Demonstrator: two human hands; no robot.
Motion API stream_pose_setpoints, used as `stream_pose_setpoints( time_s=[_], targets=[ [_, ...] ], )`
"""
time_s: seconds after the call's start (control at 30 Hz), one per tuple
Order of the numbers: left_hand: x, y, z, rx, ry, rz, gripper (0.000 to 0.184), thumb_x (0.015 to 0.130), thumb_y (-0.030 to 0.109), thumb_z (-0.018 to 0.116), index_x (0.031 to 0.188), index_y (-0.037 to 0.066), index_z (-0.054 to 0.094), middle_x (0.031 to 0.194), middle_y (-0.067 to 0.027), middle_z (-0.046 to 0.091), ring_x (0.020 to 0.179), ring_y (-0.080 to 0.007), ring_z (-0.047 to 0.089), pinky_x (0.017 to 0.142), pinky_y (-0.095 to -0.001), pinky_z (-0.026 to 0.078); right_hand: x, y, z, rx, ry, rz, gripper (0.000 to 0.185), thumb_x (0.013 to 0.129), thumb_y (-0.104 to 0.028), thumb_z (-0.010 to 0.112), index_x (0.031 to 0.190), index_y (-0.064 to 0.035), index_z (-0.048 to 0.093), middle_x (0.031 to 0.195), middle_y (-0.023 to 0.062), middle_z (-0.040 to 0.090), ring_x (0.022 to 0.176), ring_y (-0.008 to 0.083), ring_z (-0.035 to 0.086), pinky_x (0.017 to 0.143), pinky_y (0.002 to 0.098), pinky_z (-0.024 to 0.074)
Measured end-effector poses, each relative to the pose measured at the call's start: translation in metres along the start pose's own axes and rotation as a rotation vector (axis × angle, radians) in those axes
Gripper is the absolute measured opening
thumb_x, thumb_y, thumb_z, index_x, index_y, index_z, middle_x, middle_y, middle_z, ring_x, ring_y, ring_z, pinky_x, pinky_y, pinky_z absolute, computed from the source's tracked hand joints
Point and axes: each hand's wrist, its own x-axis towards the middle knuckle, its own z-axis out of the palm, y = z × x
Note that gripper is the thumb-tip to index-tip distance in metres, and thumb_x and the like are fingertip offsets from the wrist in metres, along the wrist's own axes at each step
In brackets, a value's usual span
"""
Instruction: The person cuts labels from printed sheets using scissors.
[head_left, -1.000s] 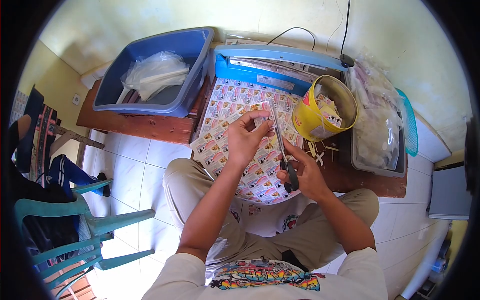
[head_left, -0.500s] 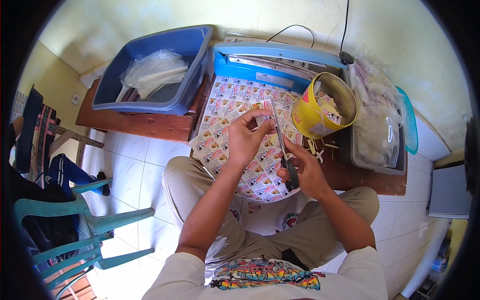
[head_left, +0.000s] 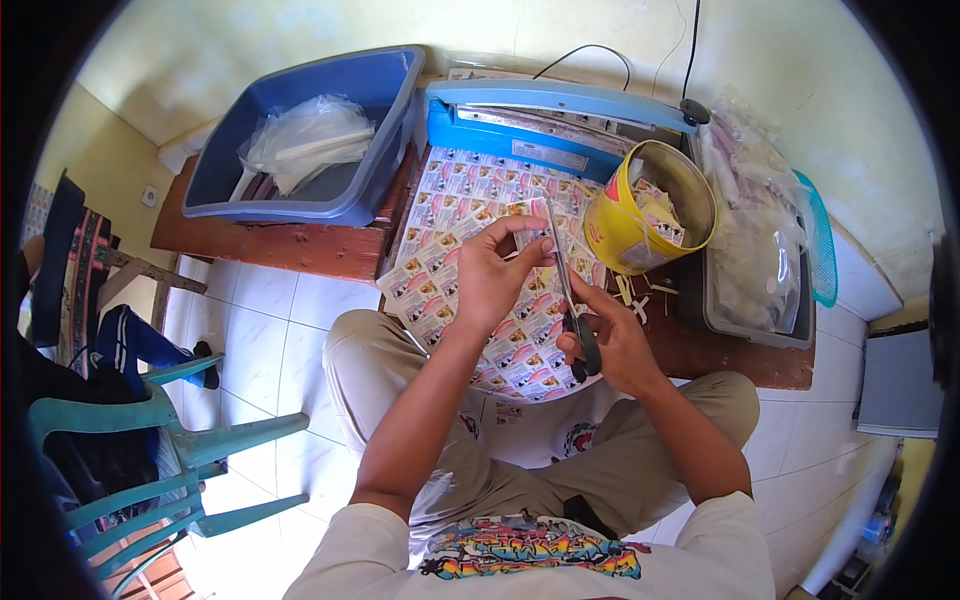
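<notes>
"Two hands sit in the middle of the frame; what does each hold?"

"The left hand (head_left: 490, 285), at centre, pinches a small printed paper piece (head_left: 530, 209), thumb and forefinger drawn narrow on it. The right hand (head_left: 618, 345), a little right of centre and lower, has its fingers wrapped round the black handles of the scissors (head_left: 589, 348)."

"Which way do the scissors point?"

"Toward the top of the frame, the blades lying along the right edge of the paper piece. How far the blades are parted, I cannot tell."

"And underneath?"

"Printed paper sheets (head_left: 450, 190), patterned with rows of small repeated pictures. They spread across the centre, down to just above the crossed legs."

"What stands around them?"

"At top centre, a blue paper cutter (head_left: 480, 137) with a paler blue arm across it. Right of centre, a yellow bucket (head_left: 612, 228) with paper bits (head_left: 662, 215) inside. Thin pale strips (head_left: 626, 291) lie just below it on the brown wooden table (head_left: 740, 370)."

"Farther out?"

"Upper right, a grey tray (head_left: 770, 338) piled with clear plastic bags (head_left: 750, 260). Upper left, a blue tub (head_left: 385, 190) containing plastic packets (head_left: 312, 150). Lower left, a green chair (head_left: 245, 440)."
</notes>
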Motion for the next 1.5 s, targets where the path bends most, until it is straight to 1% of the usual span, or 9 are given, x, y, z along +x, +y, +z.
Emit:
stream_pose_setpoints(
  time_s=[0.27,0.4,0.6,0.8,1.0,1.1,1.17,1.37,1.5],
  targets=[
    [-0.0004,-0.0012,0.0002,-0.003,-0.004,0.005,0.022,0.093,-0.006,0.071,0.115,-0.006,0.068,0.096,-0.012,0.074,0.084,-0.0146,0.073,0.077,-0.0278,0.064,-0.0009,-0.0038,0.0012,0.059,0.0,0.026,0.089,0.085,-0.004,0.085,0.161,-0.0091,0.038,0.136,0.0076,0.053,0.099,0.0119,0.06,0.082,0.0269,0.0558],
    [-0.0001,-0.0019,0.0,0.006,-0.005,0.011,0.022,0.093,-0.006,0.071,0.115,-0.006,0.068,0.096,-0.0121,0.074,0.084,-0.015,0.074,0.077,-0.0278,0.064,-0.0003,-0.0029,0.0008,0.024,0.005,0.005,0.088,0.085,-0.003,0.084,0.16,-0.009,0.038,0.135,0.0077,0.054,0.098,0.0116,0.06,0.082,0.0274,0.0561],
    [-0.0004,-0.0008,0.0002,0.019,0.0,-0.002,0.023,0.092,-0.006,0.072,0.115,-0.006,0.068,0.096,-0.0126,0.075,0.083,-0.0153,0.074,0.076,-0.0275,0.063,-0.0012,-0.0064,0.0006,0.043,-0.009,0.016,0.088,0.085,-0.001,0.083,0.16,-0.0085,0.038,0.134,0.0074,0.055,0.094,0.0107,0.06,0.078,0.0259,0.0568],
    [0.0002,-0.0006,-0.001,0.016,-0.003,0.005,0.024,0.092,-0.005,0.072,0.115,-0.005,0.069,0.094,-0.0115,0.074,0.082,-0.0148,0.074,0.075,-0.0272,0.063,-0.0016,-0.0075,0.0005,0.009,-0.013,0.021,0.088,0.085,-0.002,0.084,0.16,-0.0079,0.038,0.137,0.0079,0.055,0.094,0.0106,0.06,0.075,0.0251,0.0569],
    [0.0013,-0.0027,-0.0018,0.036,0.002,-0.013,0.024,0.092,-0.004,0.073,0.115,-0.005,0.069,0.09,-0.0092,0.073,0.079,-0.0126,0.072,0.072,-0.0265,0.063,-0.0018,-0.006,0.0,0.034,-0.018,-0.001,0.088,0.085,-0.004,0.084,0.16,-0.0073,0.037,0.137,0.0083,0.055,0.097,0.0114,0.062,0.079,0.0249,0.0564],
    [0.0007,-0.0006,-0.0008,0.012,-0.006,-0.006,0.024,0.092,-0.004,0.074,0.115,-0.005,0.069,0.088,-0.0083,0.072,0.078,-0.0117,0.072,0.072,-0.0264,0.062,-0.002,-0.0066,0.0001,0.048,-0.018,0.045,0.089,0.085,-0.003,0.084,0.161,-0.0081,0.037,0.136,0.0075,0.054,0.099,0.0118,0.061,0.082,0.0253,0.056],
    [-0.0001,0.0005,0.0001,0.021,-0.01,-0.01,0.024,0.092,-0.004,0.073,0.115,-0.005,0.069,0.089,-0.0086,0.073,0.079,-0.012,0.072,0.072,-0.0265,0.062,-0.0011,-0.002,0.0003,0.023,-0.004,-0.008,0.09,0.085,-0.003,0.084,0.161,-0.01,0.037,0.135,0.0068,0.053,0.1,0.012,0.061,0.08,0.0256,0.0564],
    [-0.0012,0.0006,0.0011,0.036,-0.015,-0.028,0.023,0.092,-0.004,0.074,0.115,-0.005,0.069,0.091,-0.0098,0.074,0.079,-0.0125,0.072,0.073,-0.0267,0.062,-0.0017,-0.0022,0.001,0.063,0.004,0.027,0.092,0.084,-0.004,0.085,0.162,-0.013,0.036,0.135,0.0047,0.052,0.1,0.0117,0.061,0.082,0.0257,0.0559],
    [-0.0012,0.0014,0.0018,0.043,-0.013,-0.025,0.024,0.092,-0.004,0.074,0.115,-0.005,0.069,0.09,-0.0091,0.074,0.079,-0.0119,0.072,0.073,-0.0266,0.062,-0.0013,-0.0006,0.0012,0.053,0.009,0.034,0.092,0.085,-0.004,0.085,0.162,-0.0119,0.036,0.138,0.0044,0.052,0.101,0.0113,0.061,0.084,0.0262,0.0555]
  ],
)
